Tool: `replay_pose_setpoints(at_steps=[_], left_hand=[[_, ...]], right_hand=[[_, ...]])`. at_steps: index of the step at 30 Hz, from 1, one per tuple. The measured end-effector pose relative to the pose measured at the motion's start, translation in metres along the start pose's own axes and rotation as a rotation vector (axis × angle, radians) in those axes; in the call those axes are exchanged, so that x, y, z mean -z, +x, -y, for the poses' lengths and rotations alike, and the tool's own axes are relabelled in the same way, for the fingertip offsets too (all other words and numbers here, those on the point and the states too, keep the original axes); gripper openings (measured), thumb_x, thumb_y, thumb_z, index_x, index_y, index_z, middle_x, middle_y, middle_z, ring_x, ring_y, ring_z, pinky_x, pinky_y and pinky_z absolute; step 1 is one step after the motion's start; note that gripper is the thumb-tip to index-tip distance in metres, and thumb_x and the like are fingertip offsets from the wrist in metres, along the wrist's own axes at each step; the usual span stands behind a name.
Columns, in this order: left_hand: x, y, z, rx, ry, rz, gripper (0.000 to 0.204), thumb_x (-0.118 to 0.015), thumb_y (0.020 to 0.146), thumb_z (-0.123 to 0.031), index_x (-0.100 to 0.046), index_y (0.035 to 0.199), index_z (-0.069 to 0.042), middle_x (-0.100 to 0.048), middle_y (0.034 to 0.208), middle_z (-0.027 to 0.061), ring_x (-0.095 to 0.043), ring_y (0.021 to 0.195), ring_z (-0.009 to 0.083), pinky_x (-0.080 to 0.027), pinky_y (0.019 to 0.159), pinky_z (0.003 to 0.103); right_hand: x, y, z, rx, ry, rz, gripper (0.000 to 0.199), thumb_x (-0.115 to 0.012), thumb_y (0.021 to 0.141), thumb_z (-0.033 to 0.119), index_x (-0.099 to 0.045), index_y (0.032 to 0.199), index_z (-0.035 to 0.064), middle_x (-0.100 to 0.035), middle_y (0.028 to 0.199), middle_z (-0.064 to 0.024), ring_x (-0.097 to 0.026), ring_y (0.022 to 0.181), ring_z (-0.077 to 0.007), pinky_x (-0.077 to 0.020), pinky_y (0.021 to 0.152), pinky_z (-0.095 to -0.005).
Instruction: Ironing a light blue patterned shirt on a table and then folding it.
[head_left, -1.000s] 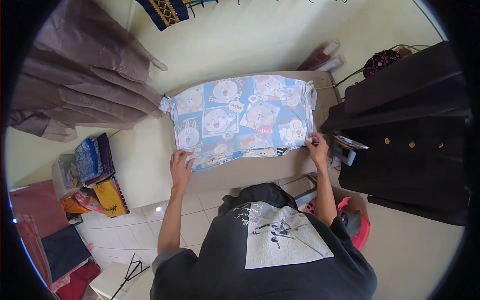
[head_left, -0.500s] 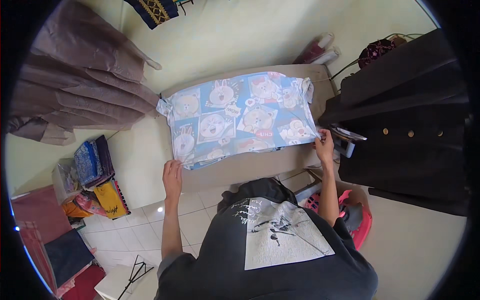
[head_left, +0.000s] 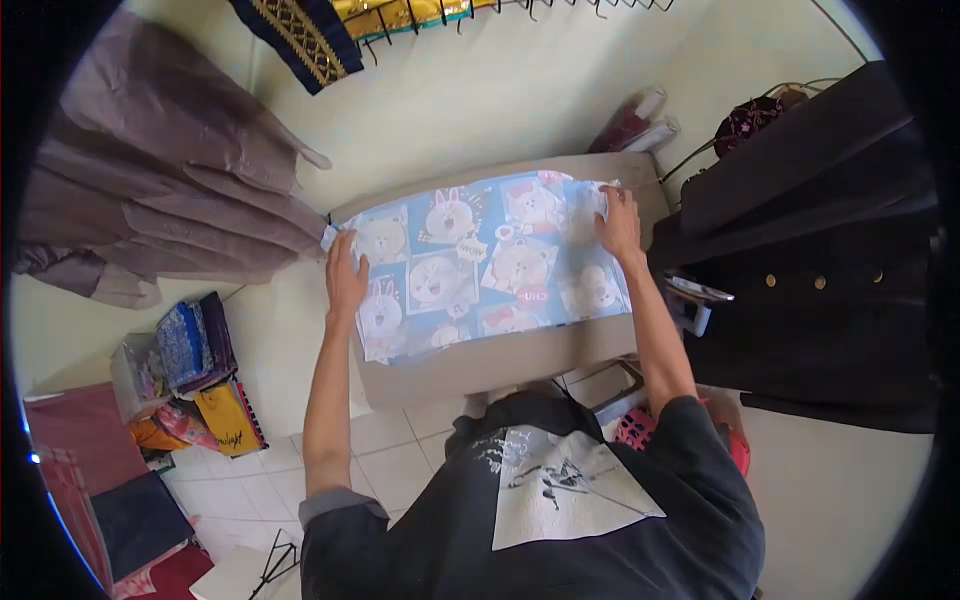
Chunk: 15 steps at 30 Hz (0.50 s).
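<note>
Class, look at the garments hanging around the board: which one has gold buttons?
The black coat at the right, by the right hand; the taupe garment at the left shows none.

I wear a dark navy short-sleeved T-shirt with a pale grey printed panel on the chest, marked with black brush-like strokes, the left sleeve's hem turned up to show a lighter grey edge, and my forearms are bare.

Cloth on table — hands atop.

The black coat hides the table's right end and is itself cut off at the rim.
</note>
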<state>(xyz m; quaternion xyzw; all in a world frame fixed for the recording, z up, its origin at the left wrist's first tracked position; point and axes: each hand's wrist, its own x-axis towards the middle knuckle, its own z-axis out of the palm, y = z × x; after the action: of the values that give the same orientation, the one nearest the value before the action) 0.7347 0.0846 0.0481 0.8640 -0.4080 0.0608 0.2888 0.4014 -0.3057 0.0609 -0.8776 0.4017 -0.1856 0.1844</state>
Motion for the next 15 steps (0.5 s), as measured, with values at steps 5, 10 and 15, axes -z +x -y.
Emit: replay_pose_setpoints(at_steps=[5,10,15], left_hand=[[-0.012,0.038,0.088,-0.083,0.14,-0.024,0.037,-0.066,0.089,-0.011,-0.06,0.124,-0.004,-0.059,0.126,0.0175,-0.056,0.119,0.0385,-0.045,0.102,0.046],[-0.011,0.036,0.143,0.287,0.117,0.238,0.029,-0.07,0.088,-0.016,-0.063,0.114,-0.004,-0.063,0.115,0.0165,-0.061,0.108,0.0363,-0.05,0.09,0.048],[0.006,0.014,0.19,0.511,-0.094,0.12,0.026,-0.067,0.087,-0.012,-0.063,0.11,-0.002,-0.063,0.111,0.0189,-0.061,0.106,0.0341,-0.049,0.089,0.047]], right_hand=[[-0.039,0.082,-0.057,-0.164,-0.028,0.248,0.04,-0.074,0.083,0.017,-0.063,0.12,0.0069,-0.066,0.118,-0.0196,-0.052,0.127,-0.0395,-0.0438,0.108,-0.0457],[-0.032,0.104,-0.121,-0.264,0.318,0.321,0.028,-0.08,0.08,0.016,-0.064,0.1,0.0057,-0.068,0.09,-0.0061,-0.06,0.091,-0.0174,-0.0485,0.082,-0.0335],[-0.041,0.107,-0.11,-0.272,0.418,0.043,0.027,-0.075,0.08,0.008,-0.061,0.104,0.0052,-0.067,0.094,-0.0128,-0.066,0.093,-0.0249,-0.0512,0.081,-0.0383]])
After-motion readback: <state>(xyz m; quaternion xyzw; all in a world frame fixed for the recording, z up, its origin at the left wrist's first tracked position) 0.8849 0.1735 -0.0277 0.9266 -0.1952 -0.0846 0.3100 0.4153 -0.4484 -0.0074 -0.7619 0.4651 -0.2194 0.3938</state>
